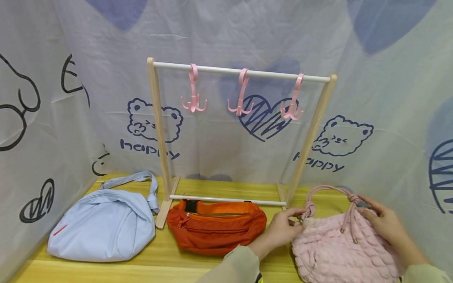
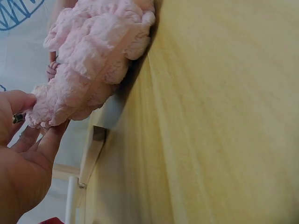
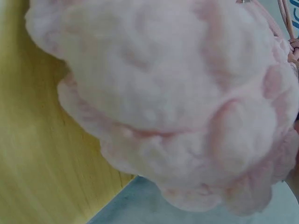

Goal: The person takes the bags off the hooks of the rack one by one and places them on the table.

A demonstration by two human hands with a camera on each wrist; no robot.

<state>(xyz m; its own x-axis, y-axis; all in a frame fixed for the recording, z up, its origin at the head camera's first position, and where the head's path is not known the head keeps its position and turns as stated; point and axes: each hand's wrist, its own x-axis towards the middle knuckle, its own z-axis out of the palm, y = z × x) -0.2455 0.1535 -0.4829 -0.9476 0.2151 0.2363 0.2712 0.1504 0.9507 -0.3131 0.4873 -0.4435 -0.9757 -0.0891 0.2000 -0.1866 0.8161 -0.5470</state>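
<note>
A pink puffy handbag (image 1: pixel 345 257) with a knotted cord handle (image 1: pixel 327 187) stands on the wooden table at the right. My left hand (image 1: pixel 279 230) pinches its upper left corner, beside the handle's knot. In the left wrist view, the thumb and fingers of that hand (image 2: pixel 28 158) lie on either side of the bag's edge (image 2: pixel 93 60). At the upper right corner, my right hand (image 1: pixel 385 226) grips the bag, thumb in front and fingers partly hidden behind. The bag's puckered fabric (image 3: pixel 163 84) fills most of the right wrist view.
A wooden rack (image 1: pixel 159 129) with a white rail (image 1: pixel 219 70) stands behind, carrying pink hooks (image 1: pixel 193 90). An orange-red waist bag (image 1: pixel 216 232) lies before it, close to my left forearm. A light blue bag (image 1: pixel 102 228) rests at the left. Printed cloth (image 1: pixel 230 165) hangs behind.
</note>
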